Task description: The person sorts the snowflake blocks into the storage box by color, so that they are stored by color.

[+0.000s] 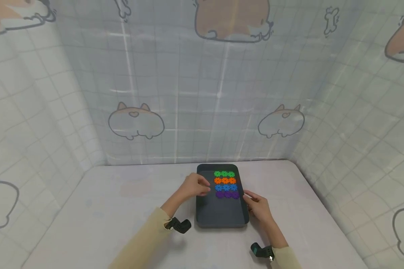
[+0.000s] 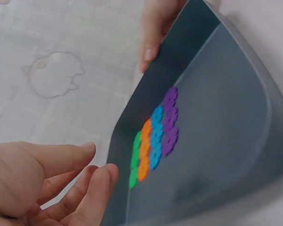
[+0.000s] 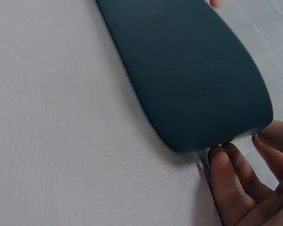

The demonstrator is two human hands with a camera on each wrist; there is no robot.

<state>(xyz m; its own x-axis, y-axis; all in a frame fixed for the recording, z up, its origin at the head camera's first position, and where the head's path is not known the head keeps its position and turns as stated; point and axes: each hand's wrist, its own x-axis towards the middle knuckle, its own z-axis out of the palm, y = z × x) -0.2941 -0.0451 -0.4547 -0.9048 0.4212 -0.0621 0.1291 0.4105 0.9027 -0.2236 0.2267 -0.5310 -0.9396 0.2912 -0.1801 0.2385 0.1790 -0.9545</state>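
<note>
In the head view, a dark grey rectangular tray [image 1: 222, 215] holds small flower-shaped plastic pieces in rows by colour. Green pieces [image 1: 224, 174] lie farthest back, followed by orange pieces [image 1: 225, 180], blue pieces [image 1: 226, 187] and purple pieces [image 1: 227, 194]. Above the tray's left side hovers my left hand [image 1: 193, 185], fingers loosely bent. Its thumb and fingertips stand apart with nothing between them in the left wrist view. My right hand [image 1: 260, 208] grips the tray's right side; the right wrist view shows its fingertips at the tray's wall [image 3: 188, 80].
A pale cloth covers the table [image 1: 121, 209] around the tray. Behind it and on both sides hang light curtains [image 1: 202, 93] with a grid and cartoon animals. Each wrist wears a dark strapped device, such as the left wrist camera [image 1: 179, 225].
</note>
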